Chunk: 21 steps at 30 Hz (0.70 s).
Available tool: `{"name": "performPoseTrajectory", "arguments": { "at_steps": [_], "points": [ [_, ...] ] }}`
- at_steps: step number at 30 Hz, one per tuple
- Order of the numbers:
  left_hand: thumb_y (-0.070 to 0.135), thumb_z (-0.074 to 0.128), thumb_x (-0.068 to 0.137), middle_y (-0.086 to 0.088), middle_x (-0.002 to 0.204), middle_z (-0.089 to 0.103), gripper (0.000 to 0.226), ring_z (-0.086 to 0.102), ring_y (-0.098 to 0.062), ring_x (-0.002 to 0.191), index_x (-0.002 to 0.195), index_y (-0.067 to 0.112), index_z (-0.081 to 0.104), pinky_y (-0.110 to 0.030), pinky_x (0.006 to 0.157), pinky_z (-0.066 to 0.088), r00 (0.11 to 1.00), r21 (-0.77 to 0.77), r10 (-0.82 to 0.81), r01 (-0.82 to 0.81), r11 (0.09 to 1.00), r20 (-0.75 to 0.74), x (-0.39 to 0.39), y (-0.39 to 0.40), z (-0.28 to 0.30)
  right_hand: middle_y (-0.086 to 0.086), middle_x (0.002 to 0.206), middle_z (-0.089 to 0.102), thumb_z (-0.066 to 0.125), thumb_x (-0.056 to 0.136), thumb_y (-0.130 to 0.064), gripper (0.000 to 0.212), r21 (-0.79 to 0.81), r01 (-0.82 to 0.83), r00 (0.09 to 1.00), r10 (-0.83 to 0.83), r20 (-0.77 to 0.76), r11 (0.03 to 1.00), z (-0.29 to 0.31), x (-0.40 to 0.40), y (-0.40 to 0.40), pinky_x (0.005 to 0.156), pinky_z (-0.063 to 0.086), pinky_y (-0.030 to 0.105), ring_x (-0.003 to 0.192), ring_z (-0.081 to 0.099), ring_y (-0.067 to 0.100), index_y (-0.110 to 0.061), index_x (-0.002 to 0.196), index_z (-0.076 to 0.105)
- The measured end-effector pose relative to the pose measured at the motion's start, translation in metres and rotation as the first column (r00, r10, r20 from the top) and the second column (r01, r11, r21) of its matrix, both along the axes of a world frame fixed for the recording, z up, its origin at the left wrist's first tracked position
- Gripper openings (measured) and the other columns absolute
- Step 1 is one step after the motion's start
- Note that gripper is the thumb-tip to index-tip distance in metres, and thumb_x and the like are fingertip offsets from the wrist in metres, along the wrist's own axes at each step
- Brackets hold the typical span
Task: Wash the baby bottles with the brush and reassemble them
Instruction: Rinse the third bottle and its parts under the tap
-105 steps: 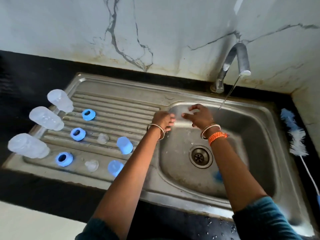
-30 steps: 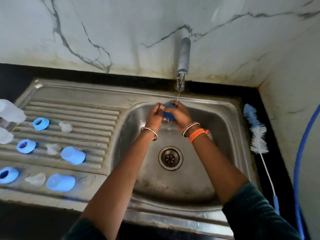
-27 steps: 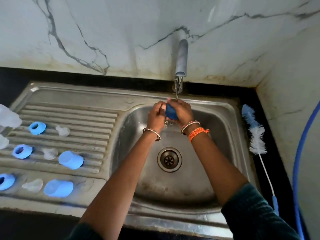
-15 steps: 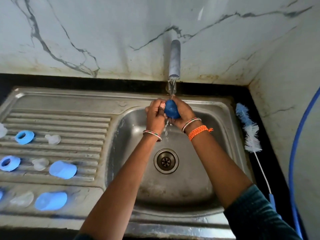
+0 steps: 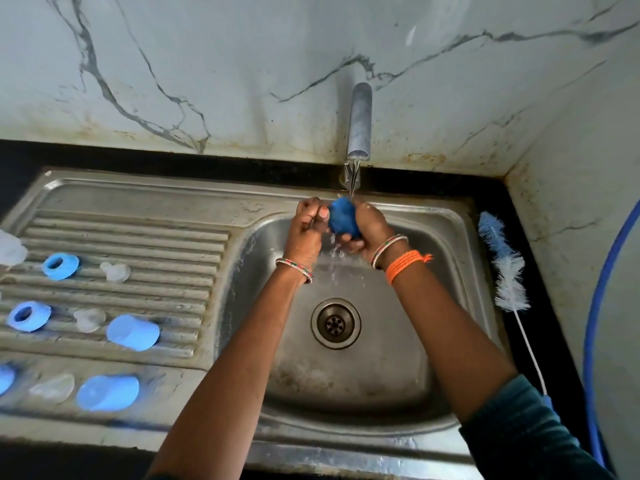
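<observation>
Far left of the sink bowl (image 5: 446, 237), on the ribbed drainboard (image 5: 138, 237), a clear bottle (image 5: 10, 249) is poking in at the frame edge. Just right of it 2 blue rings (image 5: 60, 266) (image 5: 27, 316) are lying flat, a 3rd blue piece (image 5: 5, 377) is cut off at the edge. Closer to the bowl, 3 clear nipples (image 5: 116, 271) (image 5: 89, 318) (image 5: 52, 388) are sitting in a column, then 2 light blue caps (image 5: 133, 332) (image 5: 108, 393) are lying on their sides, nearest the bowl. Over the bowl's back edge, w/ both arms stretched fwd, our left hand (image 5: 308, 226) is curling its fingers loosely, thumb pressing the side of a dark blue cap (image 5: 341, 216); whether it's gripping we can't tell. Our right hand (image 5: 367, 225) is wrapping fingers round that cap from behind & under, holding it directly beneath the tap (image 5: 359, 123), where a thin stream is hitting it & water is splashing down toward the drain (image 5: 335, 323). Right of the bowl, on the black counter (image 5: 554, 341), the bottle brush (image 5: 504, 268) is lying untouched, bristles pointing to the wall.
</observation>
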<state>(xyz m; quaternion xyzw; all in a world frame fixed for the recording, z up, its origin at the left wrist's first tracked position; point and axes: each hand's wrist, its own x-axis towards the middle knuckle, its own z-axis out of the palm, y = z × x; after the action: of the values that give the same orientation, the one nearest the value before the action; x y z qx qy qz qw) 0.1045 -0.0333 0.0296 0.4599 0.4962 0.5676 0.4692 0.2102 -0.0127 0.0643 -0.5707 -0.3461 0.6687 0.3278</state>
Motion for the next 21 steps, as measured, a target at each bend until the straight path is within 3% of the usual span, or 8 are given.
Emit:
{"name": "performPoseTrajectory", "arguments": {
  "at_steps": [3,6,8,12,15,17,19,21],
  "points": [
    [-0.003,0.043,0.096,0.001,0.093,0.045,0.018,0.054,0.004,0.072,0.095,0.011,0.055,-0.010,0.065,0.045,0.992,-0.016,-0.096,0.095,0.995,-0.081,-0.006,-0.003,0.003,0.016,0.068,0.054,0.025,0.102,-0.036,0.042,-0.100,0.012,0.997,-0.019,-0.071,0.995,0.008,0.006,0.001,0.027,0.023,0.012,0.033,0.040,0.013,-0.004,0.095,0.052],
    [0.004,0.041,0.098,0.002,0.087,0.050,0.019,0.049,0.000,0.075,0.088,0.010,0.055,-0.012,0.072,0.041,0.980,-0.125,-0.147,0.131,0.984,-0.131,-0.003,0.003,0.011,0.023,0.087,0.061,0.033,0.102,-0.025,0.036,0.502,-0.221,0.736,-0.194,0.648,0.837,-0.001,0.008,-0.005,0.056,0.044,0.025,0.072,0.059,0.034,-0.001,0.098,0.058],
    [0.002,0.040,0.098,0.000,0.083,0.053,0.028,0.048,-0.006,0.076,0.082,0.016,0.057,-0.017,0.073,0.041,0.987,-0.125,-0.124,0.111,0.986,-0.104,0.003,0.005,0.013,0.025,0.086,0.064,0.034,0.100,-0.025,0.036,0.617,-0.431,0.596,-0.306,0.742,0.658,-0.011,0.004,-0.009,0.066,0.046,0.040,0.079,0.060,0.042,-0.001,0.091,0.059],
    [0.001,0.039,0.098,-0.003,0.081,0.054,0.026,0.050,-0.006,0.071,0.082,0.016,0.053,-0.016,0.063,0.042,0.996,-0.036,-0.047,0.045,0.998,-0.075,0.003,-0.001,0.010,0.019,0.063,0.064,0.029,0.102,-0.031,0.041,0.138,0.006,0.974,-0.037,0.224,0.990,0.002,0.003,-0.002,0.037,0.040,0.021,0.042,0.055,0.022,-0.002,0.092,0.055],
    [0.011,0.041,0.098,-0.004,0.081,0.053,0.019,0.051,-0.009,0.070,0.084,0.017,0.053,-0.017,0.064,0.043,0.989,-0.034,-0.101,0.097,0.995,-0.110,-0.002,-0.005,0.006,0.015,0.062,0.055,0.023,0.102,-0.037,0.047,-0.172,-0.034,0.997,0.022,-0.071,0.985,0.014,0.010,0.000,0.026,0.019,0.012,0.025,0.033,0.008,-0.004,0.084,0.051],
    [0.009,0.039,0.100,0.002,0.077,0.053,0.023,0.051,0.004,0.066,0.083,0.016,0.053,-0.011,0.065,0.041,0.979,-0.104,-0.166,0.154,0.983,-0.120,-0.004,-0.004,0.009,0.018,0.069,0.055,0.028,0.103,-0.028,0.042,0.143,-0.030,0.963,-0.010,0.271,0.989,0.012,0.007,-0.005,0.036,0.032,0.023,0.040,0.051,0.020,-0.004,0.080,0.052],
    [-0.002,0.037,0.098,0.011,0.069,0.055,0.030,0.050,0.009,0.062,0.079,0.015,0.052,-0.009,0.064,0.039,0.972,-0.164,-0.213,0.196,0.967,-0.095,-0.001,-0.002,0.015,0.025,0.083,0.060,0.035,0.102,-0.021,0.034,0.491,-0.343,0.666,-0.161,0.728,0.801,0.006,0.006,-0.009,0.062,0.039,0.036,0.074,0.058,0.035,-0.002,0.086,0.058],
    [-0.010,0.034,0.095,0.019,0.057,0.056,0.036,0.049,0.010,0.056,0.077,0.016,0.050,-0.008,0.057,0.037,0.983,-0.163,-0.184,0.177,0.971,-0.027,0.006,-0.002,0.018,0.025,0.086,0.061,0.036,0.102,-0.021,0.031,0.566,-0.418,0.622,-0.230,0.748,0.710,-0.001,-0.001,-0.009,0.067,0.041,0.040,0.078,0.057,0.040,-0.005,0.087,0.057]
  ]
}}
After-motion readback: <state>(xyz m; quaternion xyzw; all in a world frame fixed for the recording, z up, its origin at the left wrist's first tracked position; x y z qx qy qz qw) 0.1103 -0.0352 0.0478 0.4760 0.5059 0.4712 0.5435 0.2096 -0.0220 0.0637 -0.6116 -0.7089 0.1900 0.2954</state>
